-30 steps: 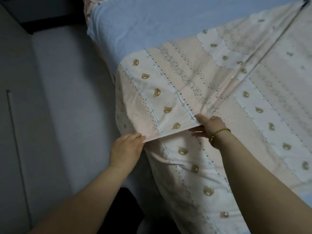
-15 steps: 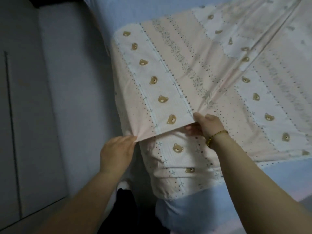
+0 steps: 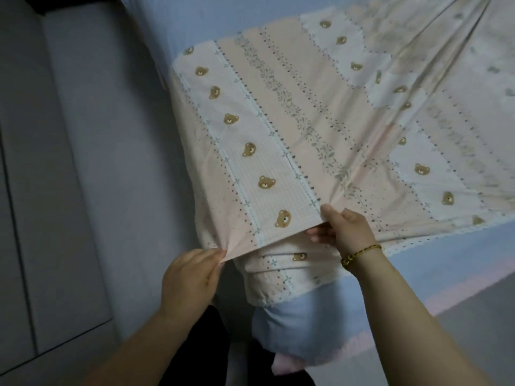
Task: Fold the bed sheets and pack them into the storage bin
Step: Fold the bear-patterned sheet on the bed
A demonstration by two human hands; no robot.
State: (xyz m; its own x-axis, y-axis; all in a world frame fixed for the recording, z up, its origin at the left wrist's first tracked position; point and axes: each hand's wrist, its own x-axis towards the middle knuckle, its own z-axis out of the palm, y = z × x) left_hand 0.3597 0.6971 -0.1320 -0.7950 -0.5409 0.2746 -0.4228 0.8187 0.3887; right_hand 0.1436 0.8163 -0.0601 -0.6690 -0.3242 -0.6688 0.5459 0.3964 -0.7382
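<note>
Left hand (image 3: pixel 192 274) pinches the near corner of the bear-print sheet (image 3: pixel 278 129), and the right hand (image 3: pixel 345 229) grips the same edge further along. It lies spread over the blue bed (image 3: pixel 195 20). It looks light and limp, so the 2 corners are probably the best hold.

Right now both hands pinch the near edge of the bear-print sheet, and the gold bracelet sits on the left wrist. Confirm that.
Not quite. The head view shows the gold bracelet on the right wrist, just behind the right hand. The rest holds: the left hand and the right both pinch the near edge of the bear-print sheet.
</note>
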